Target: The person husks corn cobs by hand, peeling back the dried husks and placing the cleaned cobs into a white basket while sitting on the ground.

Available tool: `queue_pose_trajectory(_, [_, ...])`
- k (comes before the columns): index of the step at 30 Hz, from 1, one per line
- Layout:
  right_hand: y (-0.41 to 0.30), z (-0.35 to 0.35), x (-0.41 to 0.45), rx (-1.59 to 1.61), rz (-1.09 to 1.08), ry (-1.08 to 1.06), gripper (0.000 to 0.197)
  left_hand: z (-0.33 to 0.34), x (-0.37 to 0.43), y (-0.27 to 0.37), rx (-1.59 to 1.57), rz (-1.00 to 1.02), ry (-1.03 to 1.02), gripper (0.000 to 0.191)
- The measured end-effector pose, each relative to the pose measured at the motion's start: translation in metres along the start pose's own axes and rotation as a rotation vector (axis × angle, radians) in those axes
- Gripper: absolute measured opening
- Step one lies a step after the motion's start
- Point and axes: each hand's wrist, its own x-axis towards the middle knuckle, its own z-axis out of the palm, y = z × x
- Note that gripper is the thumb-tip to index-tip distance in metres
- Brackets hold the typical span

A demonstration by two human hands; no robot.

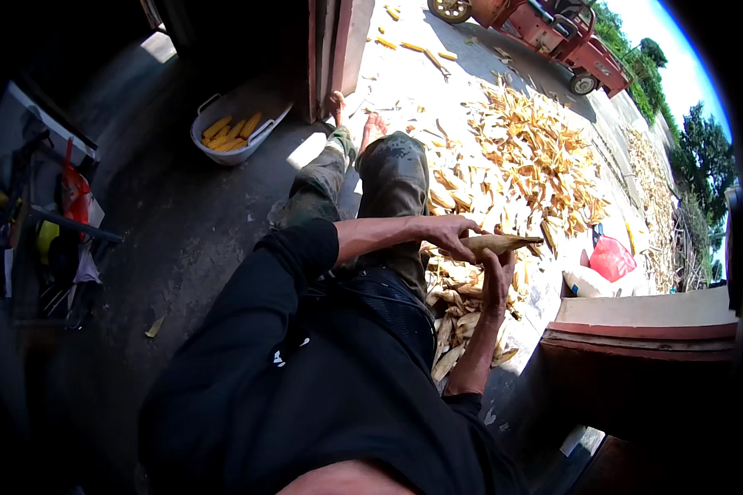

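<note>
An ear of corn in its dry husk lies across both of my hands, its thin end pointing right. My left hand grips the thick end from the left, with the forearm reaching across my lap. From below, my right hand holds the same ear near its middle; some of its fingers are hidden behind the husk. Under and beside the hands, a heap of husked corn ears lies against my right leg. Off to the left stands a white basin with several bare yellow cobs in it.
A large pile of dry husks spreads over the sunlit ground. Loose cobs lie near a red cargo tricycle. The door frame rises beyond my feet. A red bag rests on a pale sack. A cluttered rack stands left.
</note>
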Motion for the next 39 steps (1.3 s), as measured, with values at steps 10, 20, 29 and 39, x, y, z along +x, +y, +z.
queue_pose_trajectory(10, [0.039,0.001,-0.002,0.081,0.108,0.024,0.037,0.024,-0.037,-0.061,0.46,-0.015,0.193,0.055])
queue_pose_trajectory(20, [0.078,0.022,0.016,0.13,0.232,0.043,0.026,0.019,-0.062,-0.088,0.39,-0.19,0.27,0.058])
queue_pose_trajectory(29, [0.081,0.005,0.034,0.037,0.27,0.062,0.023,0.033,-0.051,-0.096,0.342,-0.076,0.399,0.057])
queue_pose_trajectory(39, [0.116,0.025,0.05,0.019,0.31,0.244,0.018,0.037,-0.05,-0.108,0.231,-0.33,0.348,0.07])
